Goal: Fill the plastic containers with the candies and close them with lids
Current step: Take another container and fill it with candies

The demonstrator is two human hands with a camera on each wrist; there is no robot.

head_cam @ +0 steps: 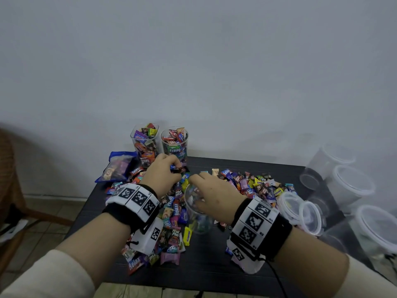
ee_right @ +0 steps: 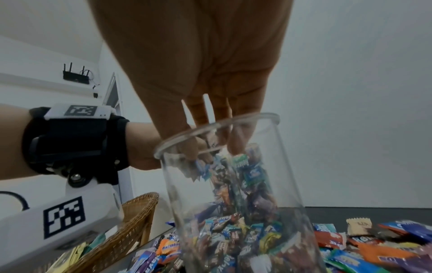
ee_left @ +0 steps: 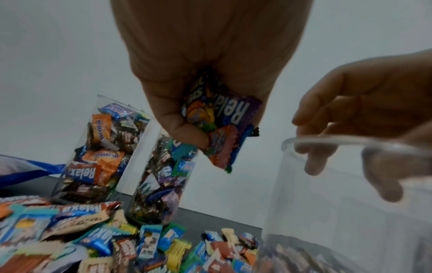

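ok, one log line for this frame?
left hand: grips candies | right hand: fingers inside open jar, releasing candies | two jars full, unlidded | lids aside

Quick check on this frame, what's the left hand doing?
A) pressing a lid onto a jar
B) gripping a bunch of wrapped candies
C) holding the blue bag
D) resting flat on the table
B: in the left wrist view the left hand has its fingers curled round a bunch of wrapped candies, held above the table beside the rim of the clear container.
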